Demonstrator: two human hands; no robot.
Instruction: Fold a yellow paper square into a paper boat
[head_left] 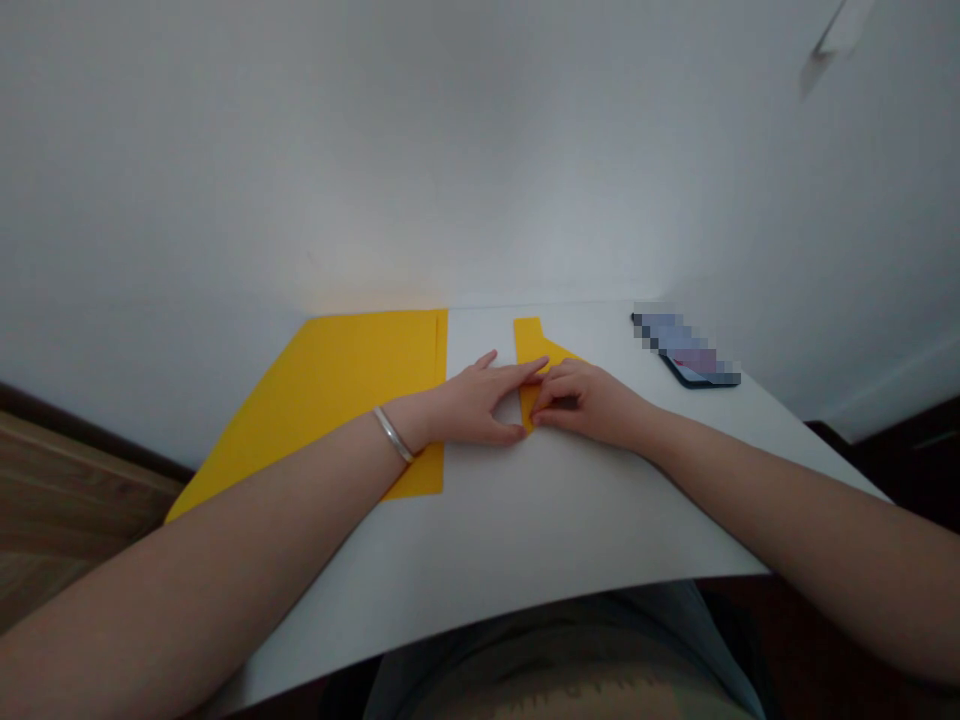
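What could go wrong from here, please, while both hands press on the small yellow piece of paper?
The small yellow paper is partly hidden under the left hand and right hand; if either slips, the fold might crease crookedly. The left wrist rests across the large yellow sheet, so moving it could drag or crumple it. The phone lies near the table edge; a sweeping arm might knock it off.

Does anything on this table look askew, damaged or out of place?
Nothing looks damaged or spilled. The large yellow sheet reaches the table's left edge. The phone lies slanted near the right edge.
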